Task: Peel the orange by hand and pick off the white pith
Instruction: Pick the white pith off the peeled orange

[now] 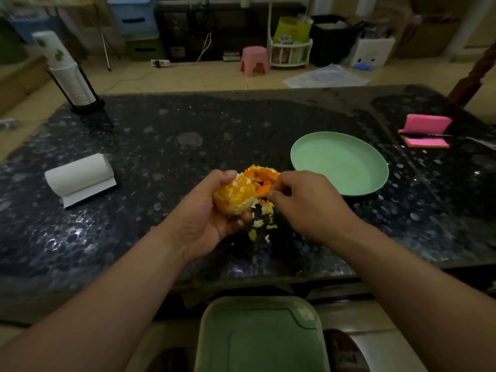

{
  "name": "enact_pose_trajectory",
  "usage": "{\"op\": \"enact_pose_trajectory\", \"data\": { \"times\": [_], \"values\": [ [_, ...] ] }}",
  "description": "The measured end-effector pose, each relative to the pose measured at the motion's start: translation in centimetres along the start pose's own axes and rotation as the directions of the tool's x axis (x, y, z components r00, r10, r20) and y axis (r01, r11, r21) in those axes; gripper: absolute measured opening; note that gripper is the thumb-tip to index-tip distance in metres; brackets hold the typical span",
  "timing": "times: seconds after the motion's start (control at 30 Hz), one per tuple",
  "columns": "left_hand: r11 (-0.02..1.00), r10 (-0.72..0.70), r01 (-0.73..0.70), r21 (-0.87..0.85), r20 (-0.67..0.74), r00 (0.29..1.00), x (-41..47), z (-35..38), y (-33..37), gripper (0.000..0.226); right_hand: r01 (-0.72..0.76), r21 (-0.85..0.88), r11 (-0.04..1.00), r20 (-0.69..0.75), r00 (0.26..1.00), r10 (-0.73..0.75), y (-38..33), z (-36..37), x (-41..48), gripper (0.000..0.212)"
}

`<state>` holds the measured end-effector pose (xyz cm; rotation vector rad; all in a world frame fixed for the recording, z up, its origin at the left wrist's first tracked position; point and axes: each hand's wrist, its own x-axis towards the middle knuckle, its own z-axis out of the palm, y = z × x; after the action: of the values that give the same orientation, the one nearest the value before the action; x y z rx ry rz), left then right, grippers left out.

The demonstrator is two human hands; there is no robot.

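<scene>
**Dark speckled worktop, orange nearly bare in the left hand**

Stone-patterned and glossy, the worktop [188, 130] carries everything within reach, and both hands meet just above its near middle.

The orange [234, 194] sits in the left hand [209, 218], whose fingers and thumb curl round it from below and behind. Most of its skin is off: pale segments show on the side facing the camera, with patches of white pith clinging to them. The right hand [303, 202] comes in from the other side with its fingers curled, thumb and forefinger pinching a piece of peel [261, 189] right at the fruit's edge. Whether that piece is attached to the fruit is hard to tell.

Just beyond the fingertips of both hands lies a heap of orange peel [261, 174]. Below the hands, between the wrists, small pith scraps [261, 224] are scattered on the stone.

Beyond the right hand and to its right rests a pale green plate [339, 167], its rim near the peel heap. Well to the left of the left hand lies a roll of white paper [80, 175]. Far beyond that stands a leaning stack of cups [67, 71] on a dark holder. Far out past the plate sits a pink block [426, 130]. Under the forearms, below the worktop's near edge, is a green lidded container [260, 336].
</scene>
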<state>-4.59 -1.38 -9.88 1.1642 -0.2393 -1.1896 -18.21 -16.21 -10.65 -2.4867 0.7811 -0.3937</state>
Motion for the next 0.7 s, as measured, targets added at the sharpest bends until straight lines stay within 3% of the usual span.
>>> {"op": "enact_pose_trajectory", "data": {
  "times": [0.07,0.1,0.27,0.33,0.7],
  "values": [
    [1.0,-0.001,0.001,0.014,0.0,1.0,0.0,0.0,-0.1,0.032,-0.005,-0.097,0.995,0.008,1.0,0.006,0.0,0.2,0.0,0.032],
    [1.0,-0.001,0.001,0.012,-0.001,1.0,0.1,0.0,-0.1,0.03,0.002,-0.113,0.994,0.008,1.0,-0.002,0.0,0.2,0.0,0.024],
    [1.0,0.014,-0.014,0.014,0.02,1.0,0.3,-0.3,0.0,0.03,0.05,0.21,0.976,0.03,0.998,-0.058,-0.8,-0.7,-0.3,0.003],
    [0.999,0.041,-0.042,0.021,0.023,0.999,0.3,-0.3,0.1,0.031,0.087,0.26,0.962,0.028,0.995,-0.097,-1.1,-0.9,-0.6,0.002],
    [0.978,0.183,-0.175,0.113,-0.064,0.981,0.4,0.7,-0.4,0.051,0.101,0.149,0.984,-0.055,0.994,-0.094,-1.8,-0.7,-1.1,0.009]
  ]
}}
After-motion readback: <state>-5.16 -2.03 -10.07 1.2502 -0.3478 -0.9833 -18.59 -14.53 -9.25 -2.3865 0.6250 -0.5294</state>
